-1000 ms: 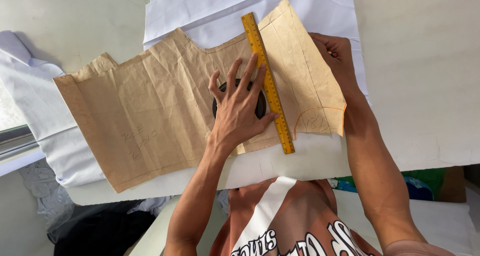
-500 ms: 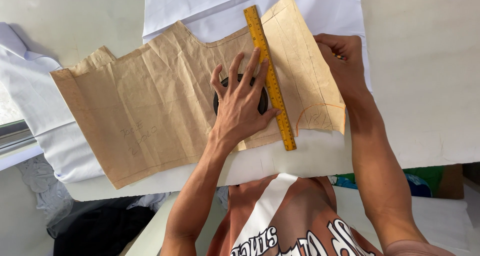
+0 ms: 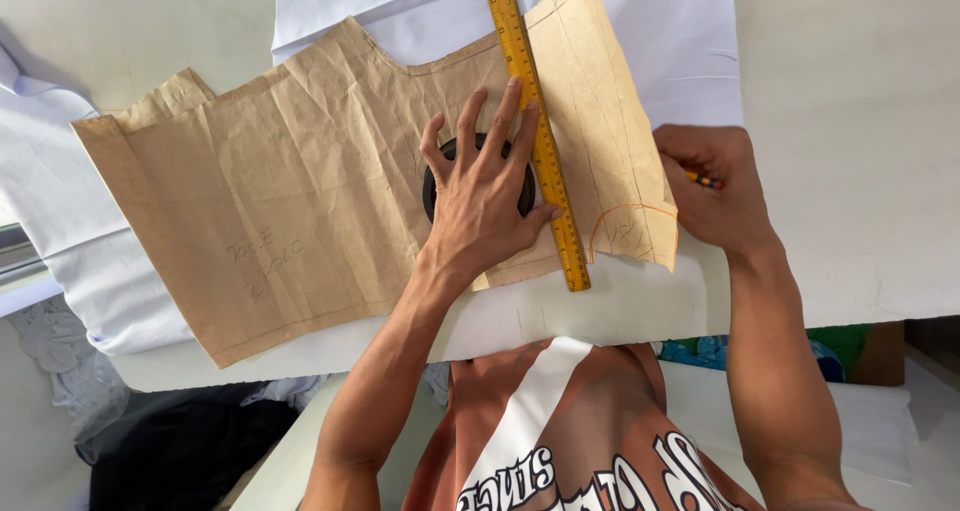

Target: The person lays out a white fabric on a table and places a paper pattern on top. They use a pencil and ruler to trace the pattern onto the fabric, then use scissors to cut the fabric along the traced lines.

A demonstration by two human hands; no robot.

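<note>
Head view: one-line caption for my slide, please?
Left hand pins yellow ruler on brown paper pattern; right hand grips a pencil.

Yellow ruler (image 3: 537,131), brown paper pattern (image 3: 300,201), white cloth (image 3: 690,41)

No packages, labels, signs or screens in view.

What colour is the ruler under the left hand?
The ruler is yellow with dark markings, seen in the head view; the left hand presses it down.
</note>
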